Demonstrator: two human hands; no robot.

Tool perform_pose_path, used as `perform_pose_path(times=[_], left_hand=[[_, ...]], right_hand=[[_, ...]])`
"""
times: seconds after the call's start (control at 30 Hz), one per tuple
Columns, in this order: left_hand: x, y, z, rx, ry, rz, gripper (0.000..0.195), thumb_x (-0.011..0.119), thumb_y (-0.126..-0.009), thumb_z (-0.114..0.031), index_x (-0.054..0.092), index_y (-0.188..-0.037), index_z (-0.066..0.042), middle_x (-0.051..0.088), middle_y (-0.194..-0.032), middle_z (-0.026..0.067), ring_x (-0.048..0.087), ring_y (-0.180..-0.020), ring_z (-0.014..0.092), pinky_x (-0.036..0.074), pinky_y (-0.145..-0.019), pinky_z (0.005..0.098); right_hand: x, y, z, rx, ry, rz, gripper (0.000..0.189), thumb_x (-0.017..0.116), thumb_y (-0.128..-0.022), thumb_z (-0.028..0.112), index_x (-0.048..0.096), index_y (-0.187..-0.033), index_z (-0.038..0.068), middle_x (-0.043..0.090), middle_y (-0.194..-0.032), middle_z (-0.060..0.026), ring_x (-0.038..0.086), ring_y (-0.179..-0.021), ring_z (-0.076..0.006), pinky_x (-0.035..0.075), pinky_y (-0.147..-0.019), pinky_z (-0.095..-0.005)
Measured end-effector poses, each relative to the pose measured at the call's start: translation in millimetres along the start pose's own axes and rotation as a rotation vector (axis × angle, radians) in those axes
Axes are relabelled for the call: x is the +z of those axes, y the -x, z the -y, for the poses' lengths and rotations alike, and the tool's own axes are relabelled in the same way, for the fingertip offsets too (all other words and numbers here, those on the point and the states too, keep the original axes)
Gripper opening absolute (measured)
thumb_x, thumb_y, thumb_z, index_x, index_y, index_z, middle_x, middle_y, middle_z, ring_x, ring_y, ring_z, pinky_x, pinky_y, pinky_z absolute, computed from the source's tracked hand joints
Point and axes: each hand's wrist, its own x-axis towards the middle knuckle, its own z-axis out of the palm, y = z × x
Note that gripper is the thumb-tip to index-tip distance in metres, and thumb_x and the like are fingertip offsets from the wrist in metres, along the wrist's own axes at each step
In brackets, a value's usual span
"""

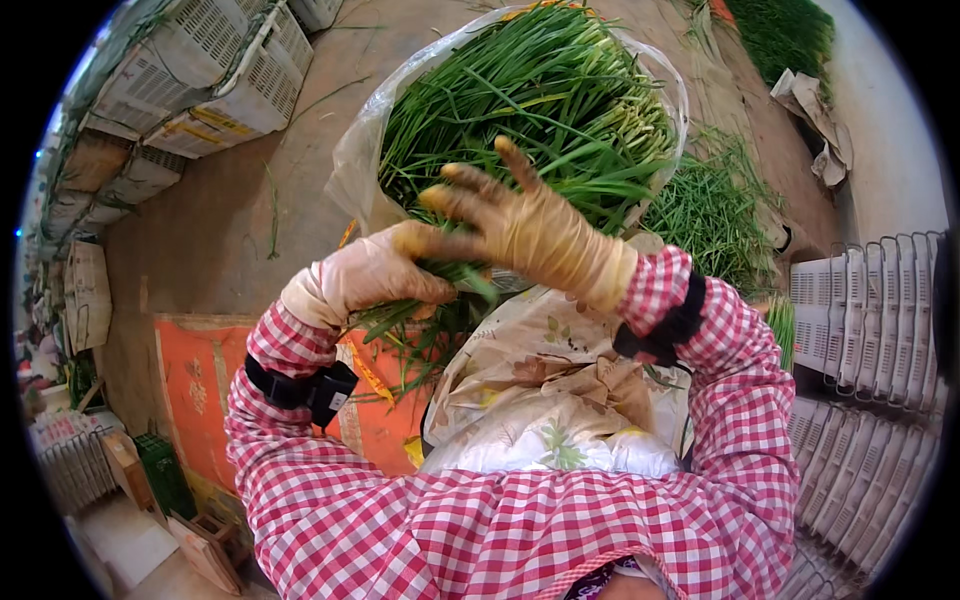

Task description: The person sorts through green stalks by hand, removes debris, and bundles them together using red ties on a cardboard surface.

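Observation:
Green garlic chives [517,112] fill a large clear plastic bag [356,142] in front of me, with their pale cut ends towards the right. My left hand [375,274], in a stained pale glove, is closed around a small bunch of green leaves [394,319] just below the bag's near edge. My right hand [525,225], in a yellowed glove, is spread above the near side of the heap, its fingers apart and slightly blurred. Its lower fingers overlap the left hand's fingertips, and I cannot tell if they touch. Nothing shows held in the right hand.
Loose green leaves [712,210] lie in a pile right of the bag. White plastic crates [255,82] are stacked at the upper left, and more crates [870,315] stand at the right. An orange sheet [199,382] covers floor at the left. A patterned apron [525,360] covers my lap.

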Motion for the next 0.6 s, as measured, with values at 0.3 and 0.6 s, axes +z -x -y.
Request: perform_pose_path(times=[0.3,0.6], left_hand=[[-23.4,-25.5,23.4,0.237,0.647,-0.504,0.05,0.058,-0.094,-0.027,0.048,-0.135,-0.001,0.062,-0.12,0.0132,0.065,-0.094,0.017,0.051,-0.077,0.0261],[64.2,-100.5,4.8,0.237,0.531,-0.604,0.033,0.069,-0.09,-0.028,0.067,-0.108,0.0,0.07,-0.1,0.0109,0.066,-0.089,0.017,0.051,-0.085,0.0302]], right_hand=[[-73.1,77.0,-82.8,0.907,-0.636,0.398,0.036,0.066,-0.078,0.023,0.067,-0.105,-0.001,0.065,-0.074,-0.0175,0.067,-0.069,-0.0308,0.052,-0.064,-0.0399],[-65.8,124.5,-79.9,1.343,-1.384,0.297,0.03,0.066,-0.084,0.033,0.072,-0.094,0.006,0.052,-0.066,-0.0007,0.052,-0.053,-0.0101,0.048,-0.044,-0.0248]])
